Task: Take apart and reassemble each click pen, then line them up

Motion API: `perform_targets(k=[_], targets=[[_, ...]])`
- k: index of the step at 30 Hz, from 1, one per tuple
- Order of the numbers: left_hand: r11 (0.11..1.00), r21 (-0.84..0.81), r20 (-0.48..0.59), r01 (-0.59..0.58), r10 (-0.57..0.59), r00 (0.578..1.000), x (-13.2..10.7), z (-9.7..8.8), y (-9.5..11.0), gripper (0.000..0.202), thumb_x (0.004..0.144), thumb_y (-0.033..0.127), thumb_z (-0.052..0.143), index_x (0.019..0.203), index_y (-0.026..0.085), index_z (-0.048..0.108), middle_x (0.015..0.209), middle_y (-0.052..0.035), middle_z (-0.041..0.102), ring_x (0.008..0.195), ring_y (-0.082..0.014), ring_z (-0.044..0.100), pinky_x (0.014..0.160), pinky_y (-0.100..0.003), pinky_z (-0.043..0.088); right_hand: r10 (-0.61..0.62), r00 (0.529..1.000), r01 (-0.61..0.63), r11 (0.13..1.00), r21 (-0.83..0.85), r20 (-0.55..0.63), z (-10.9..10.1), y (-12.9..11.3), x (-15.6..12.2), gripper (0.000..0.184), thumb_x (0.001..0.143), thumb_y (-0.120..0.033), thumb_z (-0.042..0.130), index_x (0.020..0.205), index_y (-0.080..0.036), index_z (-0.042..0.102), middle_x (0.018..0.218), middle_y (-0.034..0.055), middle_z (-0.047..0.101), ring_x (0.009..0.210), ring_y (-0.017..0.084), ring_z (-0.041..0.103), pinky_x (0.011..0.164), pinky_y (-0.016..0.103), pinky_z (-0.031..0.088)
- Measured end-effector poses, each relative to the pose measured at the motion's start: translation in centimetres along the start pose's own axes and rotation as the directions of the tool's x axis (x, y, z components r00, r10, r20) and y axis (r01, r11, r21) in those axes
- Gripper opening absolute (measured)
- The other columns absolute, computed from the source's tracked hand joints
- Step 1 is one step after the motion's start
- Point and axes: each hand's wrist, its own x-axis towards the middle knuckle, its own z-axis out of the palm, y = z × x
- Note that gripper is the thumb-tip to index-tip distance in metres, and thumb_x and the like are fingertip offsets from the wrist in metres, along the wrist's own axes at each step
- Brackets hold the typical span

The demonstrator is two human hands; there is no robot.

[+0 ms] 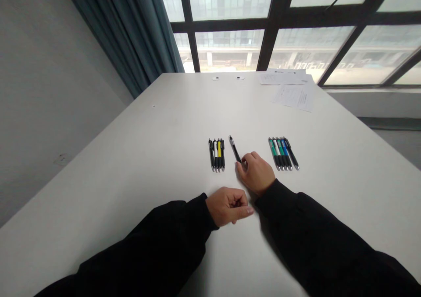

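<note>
Left hand [226,206] loosely curled, right hand [256,173] farther forward, fingers [247,158] bent down

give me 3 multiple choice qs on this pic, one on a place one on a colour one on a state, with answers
1. Where does the lone black pen lie?
A. On the sheets of paper
B. Between the pen group on the left of the view and the pen group on the right of the view
C. On the floor

2. Which barrel colour shows in the pen group on the left of the view?
A. Red
B. Orange
C. Yellow

3. How is the left hand?
A. Flat on the sheets of paper
B. Curled, with no pen showing in it
C. Gripping the lone black pen

1: B, it lies on the white table between both groups.
2: C, one yellow barrel stands among the pens.
3: B, its fingers curl inward and no pen shows.
</note>
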Motion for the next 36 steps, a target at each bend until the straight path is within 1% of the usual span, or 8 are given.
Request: perform_targets(k=[6, 9, 12, 14, 17, 21, 27, 36], targets=[[0.999, -0.045, -0.044, 0.022, -0.024, 0.999, 0.1, 0.0, -0.3, 0.045, 0.077, 0.056, 0.068, 0.068, 0.016, 0.051, 0.048, 0.0039, 0.051, 0.04, -0.0064, 0.046, 0.04, -0.017, 0.034, 0.083, 0.996, -0.077, 0.988, 0.133, -0.042, -0.1, 1.3, 0.6, 0.016, 0.09, -0.024, 0.052, 0.085, -0.013, 0.063, 0.086, 0.0116, 0.068, 0.076, 0.02, 0.062, 0.068, 0.029, 0.043], [0.992, -0.123, -0.123, 0.013, -0.029, 0.992, 0.5, 0.1, -0.4, 0.045, 0.075, 0.057, 0.069, 0.074, 0.015, 0.053, 0.056, 0.0027, 0.054, 0.045, -0.0071, 0.05, 0.041, -0.018, 0.037, 0.172, 0.985, -0.147, 0.905, 0.4, -0.028, -0.5, 2.6, 0.1, 0.018, 0.089, -0.03, 0.055, 0.081, -0.015, 0.062, 0.07, 0.0061, 0.066, 0.062, 0.017, 0.06, 0.063, 0.03, 0.045], [0.962, -0.268, -0.273, -0.046, -0.03, 0.962, 1.2, 0.0, -0.6, 0.049, 0.073, 0.057, 0.072, 0.088, 0.013, 0.056, 0.069, 0.0004, 0.059, 0.05, -0.008, 0.055, 0.043, -0.019, 0.042, 0.251, 0.953, -0.283, 0.54, 0.792, 0.169, -1.2, 4.0, -1.4, 0.029, 0.087, -0.046, 0.058, 0.082, -0.017, 0.059, 0.062, 0.0015, 0.063, 0.045, 0.012, 0.052, 0.045, 0.026, 0.041], [0.934, -0.34, -0.376, -0.108, -0.03, 0.926, 1.7, -0.3, -0.7, 0.052, 0.073, 0.055, 0.073, 0.096, 0.013, 0.055, 0.077, -0.0005, 0.06, 0.051, -0.0072, 0.055, 0.043, -0.02, 0.042, 0.222, 0.937, -0.33, 0.307, 0.893, 0.269, -1.8, 5.0, -2.7, 0.033, 0.08, -0.048, 0.068, 0.081, -0.016, 0.06, 0.066, 0.0021, 0.064, 0.046, 0.011, 0.053, 0.04, 0.023, 0.039], [0.916, -0.343, -0.503, -0.208, 0.008, 0.864, 2.1, -0.9, -0.7, 0.049, 0.074, 0.052, 0.073, 0.097, 0.014, 0.054, 0.075, 0.0003, 0.061, 0.047, -0.0057, 0.052, 0.042, -0.019, 0.04, 0.202, 0.915, -0.381, 0.14, 0.914, 0.35, -2.4, 6.2, -4.4, 0.033, 0.074, -0.044, 0.077, 0.082, -0.015, 0.064, 0.062, 0.0007, 0.062, 0.044, 0.01, 0.051, 0.036, 0.02, 0.036], [0.932, -0.28, -0.553, -0.231, 0.04, 0.832, 2.2, -1.6, -0.8, 0.043, 0.074, 0.048, 0.074, 0.09, 0.014, 0.054, 0.068, 0.0012, 0.062, 0.044, -0.0061, 0.05, 0.041, -0.018, 0.038, 0.224, 0.896, -0.404, 0.05, 0.914, 0.384, -2.8, 6.7, -5.1, 0.032, 0.07, -0.041, 0.081, 0.081, -0.015, 0.067, 0.06, 0.0005, 0.061, 0.043, 0.009, 0.05, 0.033, 0.018, 0.034], [0.951, -0.215, -0.563, -0.223, 0.066, 0.824, 1.8, -2.2, -0.9, 0.041, 0.08, 0.047, 0.069, 0.099, 0.011, 0.064, 0.079, -0.006, 0.069, 0.048, -0.0068, 0.053, 0.043, -0.02, 0.041, 0.304, 0.854, -0.408, -0.114, 0.906, 0.423, -3.1, 6.2, -4.4, 0.035, 0.062, -0.039, 0.087, 0.077, -0.015, 0.066, 0.059, 0.0001, 0.063, 0.041, 0.007, 0.05, 0.032, 0.016, 0.033], [0.958, -0.163, -0.614, -0.236, 0.089, 0.785, 1.8, -2.3, -0.4, 0.042, 0.074, 0.049, 0.073, 0.089, 0.013, 0.056, 0.074, -0.0047, 0.07, 0.046, -0.0087, 0.056, 0.04, -0.019, 0.042, 0.295, 0.878, -0.353, -0.137, 0.926, 0.378, -3.1, 6.4, -4.4, 0.032, 0.061, -0.03, 0.086, 0.083, -0.016, 0.069, 0.067, 0.0027, 0.067, 0.046, 0.009, 0.054, 0.035, 0.017, 0.036]])
